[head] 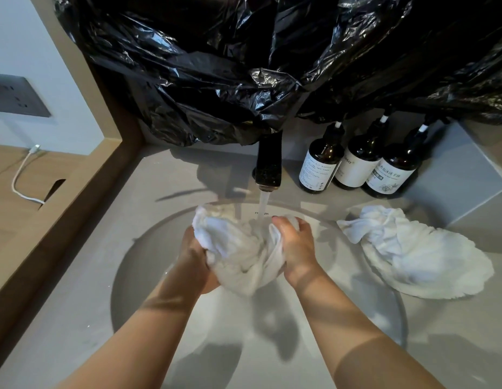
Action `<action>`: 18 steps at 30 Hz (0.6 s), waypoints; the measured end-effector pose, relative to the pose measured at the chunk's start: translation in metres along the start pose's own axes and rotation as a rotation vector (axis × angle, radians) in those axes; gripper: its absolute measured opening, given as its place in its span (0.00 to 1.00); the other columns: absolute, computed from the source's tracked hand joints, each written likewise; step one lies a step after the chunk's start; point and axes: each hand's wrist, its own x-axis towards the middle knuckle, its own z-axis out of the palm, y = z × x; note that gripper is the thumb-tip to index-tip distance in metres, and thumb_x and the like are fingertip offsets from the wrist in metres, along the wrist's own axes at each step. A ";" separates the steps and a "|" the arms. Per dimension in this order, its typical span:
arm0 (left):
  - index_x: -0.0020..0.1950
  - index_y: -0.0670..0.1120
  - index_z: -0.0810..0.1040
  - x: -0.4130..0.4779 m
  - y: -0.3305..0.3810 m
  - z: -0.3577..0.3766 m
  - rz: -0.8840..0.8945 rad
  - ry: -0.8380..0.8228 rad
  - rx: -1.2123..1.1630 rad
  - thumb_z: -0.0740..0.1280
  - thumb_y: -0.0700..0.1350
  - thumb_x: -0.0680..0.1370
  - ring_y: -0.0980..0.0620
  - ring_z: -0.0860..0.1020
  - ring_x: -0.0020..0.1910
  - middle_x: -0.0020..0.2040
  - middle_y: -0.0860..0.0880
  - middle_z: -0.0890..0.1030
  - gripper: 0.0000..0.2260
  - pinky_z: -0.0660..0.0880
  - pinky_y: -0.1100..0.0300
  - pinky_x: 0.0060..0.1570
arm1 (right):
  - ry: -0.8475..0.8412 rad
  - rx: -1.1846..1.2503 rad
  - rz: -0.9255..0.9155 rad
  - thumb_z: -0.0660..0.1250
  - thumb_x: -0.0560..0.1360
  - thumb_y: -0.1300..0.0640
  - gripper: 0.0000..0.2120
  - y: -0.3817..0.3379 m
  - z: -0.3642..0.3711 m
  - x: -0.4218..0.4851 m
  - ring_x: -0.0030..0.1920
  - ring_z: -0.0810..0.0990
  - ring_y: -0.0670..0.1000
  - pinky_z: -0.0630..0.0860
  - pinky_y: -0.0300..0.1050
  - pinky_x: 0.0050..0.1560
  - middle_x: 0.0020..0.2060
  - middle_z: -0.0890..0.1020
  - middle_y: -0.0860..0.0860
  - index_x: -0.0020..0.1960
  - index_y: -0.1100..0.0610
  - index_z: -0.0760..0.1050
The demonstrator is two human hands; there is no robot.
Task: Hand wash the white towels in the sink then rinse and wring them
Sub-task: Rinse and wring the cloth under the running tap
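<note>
A bunched white towel (238, 248) is held over the round grey sink (148, 248), under the water running from the black faucet (268, 164). My left hand (195, 256) grips the towel from below on its left side. My right hand (296, 245) grips its right side, fingers curled over the top near the stream. A second white towel (412, 254) lies crumpled on the sink's right rim and the counter, apart from both hands.
Three dark pump bottles (362, 167) with white labels stand behind the sink at the right. Black plastic sheeting (244, 66) hangs over the back wall above the faucet. A wooden ledge (61, 214) runs along the left, with a white cable (19, 178) beyond it.
</note>
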 end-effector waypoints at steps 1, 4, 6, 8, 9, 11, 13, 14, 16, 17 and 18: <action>0.47 0.42 0.77 -0.001 -0.001 -0.005 -0.036 -0.048 0.064 0.51 0.56 0.81 0.45 0.81 0.42 0.40 0.43 0.83 0.22 0.75 0.52 0.44 | 0.010 0.000 -0.033 0.70 0.72 0.59 0.12 -0.005 0.003 0.001 0.41 0.78 0.49 0.75 0.37 0.37 0.44 0.78 0.51 0.50 0.51 0.69; 0.57 0.37 0.71 -0.002 -0.003 -0.028 -0.059 -0.074 0.121 0.59 0.52 0.76 0.47 0.80 0.52 0.51 0.42 0.81 0.20 0.75 0.49 0.50 | -0.024 -0.045 -0.095 0.69 0.72 0.61 0.17 -0.012 0.011 0.007 0.40 0.76 0.48 0.75 0.37 0.36 0.44 0.76 0.51 0.55 0.50 0.66; 0.63 0.40 0.67 -0.001 -0.003 -0.032 -0.078 -0.098 0.133 0.66 0.54 0.72 0.46 0.74 0.61 0.60 0.45 0.76 0.26 0.73 0.46 0.56 | -0.039 -0.046 -0.063 0.67 0.73 0.60 0.17 -0.018 0.017 0.006 0.39 0.75 0.49 0.72 0.40 0.36 0.43 0.75 0.50 0.57 0.48 0.65; 0.62 0.45 0.69 -0.002 -0.004 -0.025 -0.032 0.084 0.365 0.67 0.61 0.73 0.45 0.74 0.60 0.61 0.47 0.75 0.26 0.70 0.49 0.57 | -0.019 0.011 -0.006 0.67 0.73 0.58 0.14 -0.023 0.021 0.007 0.37 0.74 0.50 0.69 0.40 0.34 0.40 0.74 0.51 0.56 0.50 0.67; 0.61 0.42 0.69 -0.001 -0.005 -0.020 0.092 0.220 0.591 0.66 0.65 0.72 0.42 0.73 0.59 0.61 0.43 0.74 0.31 0.70 0.49 0.57 | 0.009 0.042 0.028 0.67 0.73 0.56 0.12 -0.027 0.023 0.006 0.35 0.74 0.51 0.69 0.40 0.34 0.39 0.75 0.52 0.54 0.52 0.69; 0.66 0.38 0.66 0.000 -0.005 -0.012 0.384 0.357 0.983 0.64 0.73 0.65 0.38 0.68 0.65 0.66 0.35 0.67 0.46 0.67 0.48 0.64 | 0.056 0.101 0.111 0.67 0.67 0.50 0.12 -0.031 0.026 0.005 0.35 0.74 0.53 0.70 0.41 0.36 0.38 0.75 0.54 0.47 0.54 0.72; 0.76 0.49 0.56 -0.007 -0.003 -0.004 0.677 0.319 1.254 0.63 0.75 0.61 0.43 0.57 0.74 0.76 0.42 0.55 0.50 0.58 0.50 0.71 | 0.032 0.110 0.215 0.63 0.60 0.45 0.16 -0.038 0.025 0.002 0.38 0.74 0.54 0.70 0.45 0.39 0.40 0.75 0.54 0.42 0.55 0.72; 0.77 0.55 0.50 -0.007 0.000 -0.002 0.762 0.189 1.327 0.64 0.73 0.61 0.47 0.53 0.76 0.77 0.46 0.51 0.50 0.55 0.49 0.72 | 0.005 0.131 0.237 0.62 0.62 0.44 0.16 -0.040 0.022 0.002 0.39 0.75 0.55 0.70 0.45 0.41 0.40 0.76 0.54 0.41 0.56 0.73; 0.75 0.57 0.47 -0.004 0.009 0.010 0.652 -0.206 1.248 0.71 0.67 0.60 0.55 0.55 0.74 0.74 0.54 0.55 0.51 0.57 0.54 0.72 | -0.111 0.199 0.241 0.56 0.73 0.45 0.20 -0.046 0.020 -0.001 0.37 0.79 0.54 0.70 0.44 0.42 0.34 0.80 0.54 0.36 0.58 0.77; 0.76 0.54 0.48 -0.003 0.012 0.017 0.549 -0.348 1.204 0.75 0.62 0.61 0.57 0.58 0.72 0.72 0.56 0.58 0.52 0.60 0.58 0.70 | -0.174 0.233 0.220 0.53 0.77 0.47 0.23 -0.050 0.020 -0.005 0.36 0.79 0.54 0.70 0.44 0.43 0.34 0.80 0.54 0.36 0.58 0.78; 0.76 0.53 0.51 -0.001 0.014 0.023 0.481 -0.403 1.188 0.78 0.57 0.62 0.58 0.62 0.69 0.69 0.58 0.62 0.51 0.63 0.63 0.66 | -0.172 0.238 0.197 0.51 0.80 0.47 0.22 -0.050 0.020 -0.001 0.37 0.78 0.54 0.71 0.46 0.46 0.37 0.79 0.54 0.39 0.57 0.76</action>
